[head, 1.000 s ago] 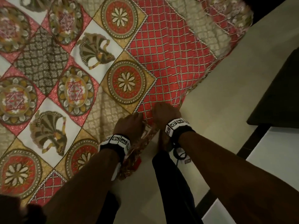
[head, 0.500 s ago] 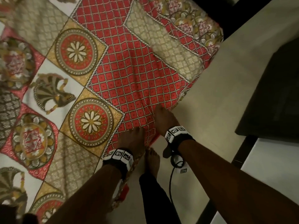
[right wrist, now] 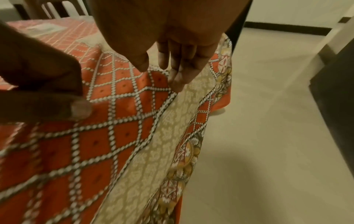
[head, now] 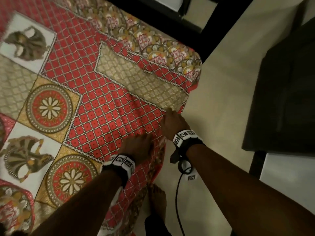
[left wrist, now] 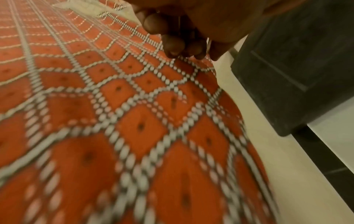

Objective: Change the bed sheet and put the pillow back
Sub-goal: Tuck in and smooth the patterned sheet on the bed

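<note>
The patterned bed sheet [head: 105, 113], red lattice with beige bands and flower medallions, lies spread over the bed and hangs over its near edge. My left hand [head: 138, 147] rests flat on the red lattice by that edge; in the left wrist view its fingertips [left wrist: 172, 45] touch the sheet [left wrist: 134, 106]. My right hand [head: 172, 121] is farther along the edge, toward the bed's corner. Its straight fingers [right wrist: 178, 78] touch the sheet [right wrist: 107, 121] where red meets the beige band. The left hand [right wrist: 44, 84] shows at the left of the right wrist view. No pillow is in view.
Beige floor [head: 221, 99] runs along the bed's right side. A dark piece of furniture [head: 281, 82] stands across that strip. My bare foot [head: 156, 198] and a black cable [head: 178, 193] are beside the hanging sheet. A dark frame [head: 213, 23] lies beyond the bed's corner.
Both hands let go of the hanging sheet edge and now lie on top of the sheet. They slid along the bed's edge toward the corner, the right hand leading.
</note>
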Action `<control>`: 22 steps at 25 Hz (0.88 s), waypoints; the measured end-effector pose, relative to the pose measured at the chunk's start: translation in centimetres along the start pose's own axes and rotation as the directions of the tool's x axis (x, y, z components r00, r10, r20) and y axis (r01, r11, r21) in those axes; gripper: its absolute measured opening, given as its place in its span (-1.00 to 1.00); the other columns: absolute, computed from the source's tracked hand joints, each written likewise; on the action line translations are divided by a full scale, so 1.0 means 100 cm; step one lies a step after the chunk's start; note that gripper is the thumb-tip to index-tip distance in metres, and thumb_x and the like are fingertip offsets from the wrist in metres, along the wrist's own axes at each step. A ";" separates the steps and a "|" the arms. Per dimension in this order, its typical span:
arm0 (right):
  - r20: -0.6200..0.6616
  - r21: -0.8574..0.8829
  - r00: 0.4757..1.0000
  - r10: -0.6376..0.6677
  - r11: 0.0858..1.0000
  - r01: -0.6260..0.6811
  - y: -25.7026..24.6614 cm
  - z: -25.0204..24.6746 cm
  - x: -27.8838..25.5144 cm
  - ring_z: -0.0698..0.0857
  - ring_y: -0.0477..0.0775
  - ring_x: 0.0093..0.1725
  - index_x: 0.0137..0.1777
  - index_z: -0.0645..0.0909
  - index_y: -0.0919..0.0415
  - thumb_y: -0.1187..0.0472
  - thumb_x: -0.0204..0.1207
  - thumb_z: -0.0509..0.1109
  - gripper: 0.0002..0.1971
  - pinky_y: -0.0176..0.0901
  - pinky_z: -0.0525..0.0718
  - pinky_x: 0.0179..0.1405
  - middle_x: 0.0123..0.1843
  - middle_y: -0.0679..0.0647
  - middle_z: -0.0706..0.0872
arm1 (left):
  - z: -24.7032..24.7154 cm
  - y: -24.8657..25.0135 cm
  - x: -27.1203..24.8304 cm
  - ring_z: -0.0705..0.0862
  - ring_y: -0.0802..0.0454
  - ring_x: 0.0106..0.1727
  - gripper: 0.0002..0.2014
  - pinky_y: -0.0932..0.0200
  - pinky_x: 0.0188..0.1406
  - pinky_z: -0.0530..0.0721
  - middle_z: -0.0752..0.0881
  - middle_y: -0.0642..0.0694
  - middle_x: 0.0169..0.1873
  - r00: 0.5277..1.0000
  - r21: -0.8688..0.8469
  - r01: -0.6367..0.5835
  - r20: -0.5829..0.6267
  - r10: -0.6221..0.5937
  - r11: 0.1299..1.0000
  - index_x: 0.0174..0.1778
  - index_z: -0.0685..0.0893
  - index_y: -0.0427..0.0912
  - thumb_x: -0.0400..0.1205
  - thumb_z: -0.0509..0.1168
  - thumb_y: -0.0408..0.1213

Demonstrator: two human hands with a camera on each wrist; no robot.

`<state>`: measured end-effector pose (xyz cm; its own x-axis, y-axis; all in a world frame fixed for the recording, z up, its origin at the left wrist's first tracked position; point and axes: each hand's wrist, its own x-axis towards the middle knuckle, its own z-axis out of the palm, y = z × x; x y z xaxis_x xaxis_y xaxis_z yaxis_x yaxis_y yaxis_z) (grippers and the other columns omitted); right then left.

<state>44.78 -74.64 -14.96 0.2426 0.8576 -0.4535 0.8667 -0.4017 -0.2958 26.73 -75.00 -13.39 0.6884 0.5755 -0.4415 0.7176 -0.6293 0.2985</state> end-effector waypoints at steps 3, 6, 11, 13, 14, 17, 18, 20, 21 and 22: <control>-0.062 0.026 0.997 0.047 0.999 -0.045 0.022 -0.032 0.051 0.58 0.45 0.32 0.63 0.20 0.28 0.09 0.69 0.16 -0.44 0.23 0.62 0.23 0.42 0.35 0.50 | -0.030 0.002 0.080 0.69 -0.22 0.07 -0.69 0.01 -0.16 0.57 0.65 -0.16 0.13 0.996 0.008 -0.031 -0.089 0.032 0.999 0.25 0.49 -0.13 0.76 0.10 0.01; -0.146 -0.029 0.989 0.006 1.000 -0.010 0.043 -0.063 0.098 0.60 0.45 0.29 0.60 0.24 0.24 0.20 0.67 0.18 -0.49 0.17 0.59 0.14 0.43 0.34 0.49 | -0.051 0.006 0.140 0.63 -0.24 0.19 -0.63 -0.07 -0.13 0.64 0.57 -0.16 0.23 0.991 -0.014 -0.069 -0.119 0.066 0.998 0.36 0.41 -0.13 0.73 0.15 0.00; -0.120 -0.093 0.992 0.050 0.994 -0.061 0.073 -0.101 0.172 0.52 0.47 0.44 0.67 0.16 0.26 0.08 0.69 0.19 -0.40 0.22 0.55 0.34 0.59 0.40 0.36 | -0.067 0.014 0.207 0.61 -0.26 0.26 -0.55 -0.14 -0.05 0.63 0.54 -0.16 0.31 0.986 0.025 -0.049 -0.161 0.053 0.998 0.43 0.39 -0.12 0.72 0.18 0.07; -0.111 -0.092 0.993 0.039 0.995 -0.049 0.082 -0.103 0.189 0.52 0.44 0.45 0.63 0.24 0.28 0.12 0.70 0.18 -0.46 0.19 0.54 0.36 0.58 0.37 0.39 | -0.069 0.019 0.224 0.64 -0.27 0.22 -0.54 -0.16 -0.04 0.64 0.59 -0.17 0.26 0.983 0.047 -0.032 -0.181 0.040 0.998 0.40 0.41 -0.12 0.71 0.20 0.11; -0.120 -0.097 0.993 0.024 0.995 -0.036 0.085 -0.104 0.193 0.54 0.43 0.43 0.60 0.28 0.28 0.15 0.70 0.17 -0.50 0.17 0.56 0.33 0.55 0.37 0.44 | -0.070 0.022 0.231 0.64 -0.28 0.21 -0.55 -0.18 -0.03 0.64 0.61 -0.18 0.24 0.982 0.045 -0.024 -0.186 0.032 0.999 0.40 0.42 -0.12 0.70 0.20 0.08; -0.156 -0.113 0.987 -0.049 0.993 0.032 0.084 -0.106 0.199 0.61 0.40 0.34 0.47 0.43 0.29 0.19 0.69 0.21 -0.61 0.12 0.61 0.23 0.40 0.35 0.58 | -0.072 0.029 0.240 0.63 -0.33 0.24 -0.60 -0.22 0.00 0.65 0.64 -0.23 0.21 0.988 0.029 0.015 -0.152 -0.010 0.999 0.40 0.44 -0.19 0.68 0.24 -0.14; -0.154 -0.130 0.985 -0.079 0.990 0.059 0.083 -0.110 0.199 0.61 0.40 0.34 0.45 0.47 0.29 0.18 0.68 0.23 -0.63 0.11 0.60 0.25 0.39 0.34 0.59 | -0.072 0.033 0.241 0.62 -0.34 0.26 -0.60 -0.23 0.02 0.65 0.63 -0.24 0.22 0.991 0.032 0.021 -0.136 -0.017 0.999 0.39 0.45 -0.22 0.66 0.27 -0.20; -0.141 -0.188 0.981 -0.136 0.976 0.108 0.087 -0.120 0.199 0.60 0.41 0.35 0.42 0.52 0.31 0.16 0.69 0.24 -0.64 0.12 0.56 0.30 0.38 0.34 0.61 | -0.071 0.040 0.243 0.62 -0.35 0.24 -0.62 -0.21 0.02 0.65 0.63 -0.26 0.21 0.990 -0.017 0.008 -0.138 -0.010 1.000 0.36 0.46 -0.25 0.64 0.30 -0.26; -0.141 -0.219 0.980 -0.141 0.970 0.108 0.090 -0.124 0.199 0.60 0.42 0.34 0.41 0.53 0.32 0.17 0.70 0.22 -0.64 0.13 0.56 0.30 0.38 0.35 0.61 | -0.072 0.043 0.244 0.64 -0.35 0.20 -0.65 -0.18 -0.02 0.66 0.64 -0.27 0.19 0.987 -0.066 -0.018 -0.161 0.007 0.998 0.34 0.46 -0.26 0.65 0.28 -0.30; -0.137 -0.249 0.983 -0.119 0.965 0.083 0.092 -0.126 0.200 0.59 0.44 0.33 0.42 0.51 0.33 0.18 0.71 0.20 -0.65 0.15 0.57 0.29 0.38 0.37 0.60 | -0.072 0.045 0.245 0.65 -0.36 0.15 -0.67 -0.12 -0.08 0.63 0.65 -0.29 0.16 0.981 -0.121 -0.048 -0.190 0.025 0.991 0.34 0.47 -0.27 0.66 0.25 -0.34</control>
<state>63.11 -57.17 -16.17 0.1948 0.9353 -0.2953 0.9649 -0.2368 -0.1134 47.59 -59.93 -16.78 0.7134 0.6488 -0.2649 0.6910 -0.5884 0.4199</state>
